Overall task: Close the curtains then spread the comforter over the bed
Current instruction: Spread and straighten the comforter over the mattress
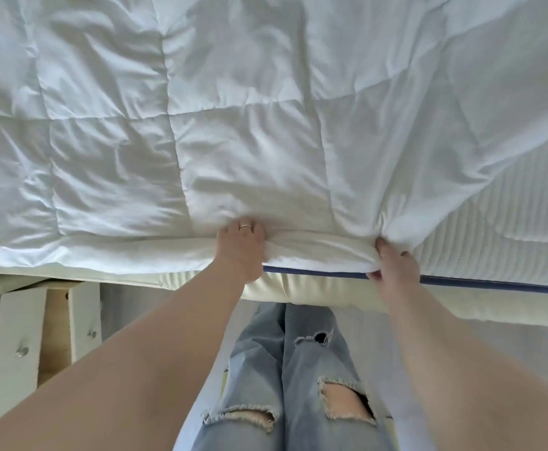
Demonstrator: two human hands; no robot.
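The white quilted comforter point(201, 125) is found lying over most of the bed, its near edge bunched along the side of the mattress point(510, 242). At the right, a ribbed stretch of mattress top is left uncovered, and the blue piping point(493, 283) of the mattress seam is exposed below it. Curtains are not in view, so that part of the task cannot be assessed.

The left hand point(241, 249), a ring on one finger, is seen gripping the gathered edge, fingers curled into the fabric. The right hand point(393, 263) is seen pinching the edge near what appears to be the comforter's corner, fingers curled under the fold. Both hands are set at the near side of the bed, apart from one another, with a rolled length of edge held between them.

The step in hand is judged to be the drawing and squaring of the comforter along this side. It would be done well if the edge were pulled taut between both hands and carried rightward until the bare ribbed area is covered, then lowered so the overhang hides the blue piping evenly. Creases in the quilted panels should be smoothed afterward. A one-sided tug is to be avoided, since the far side, which is out of view, may be dragged short.

A white wooden frame point(15, 336) with metal fittings is noted at lower left.
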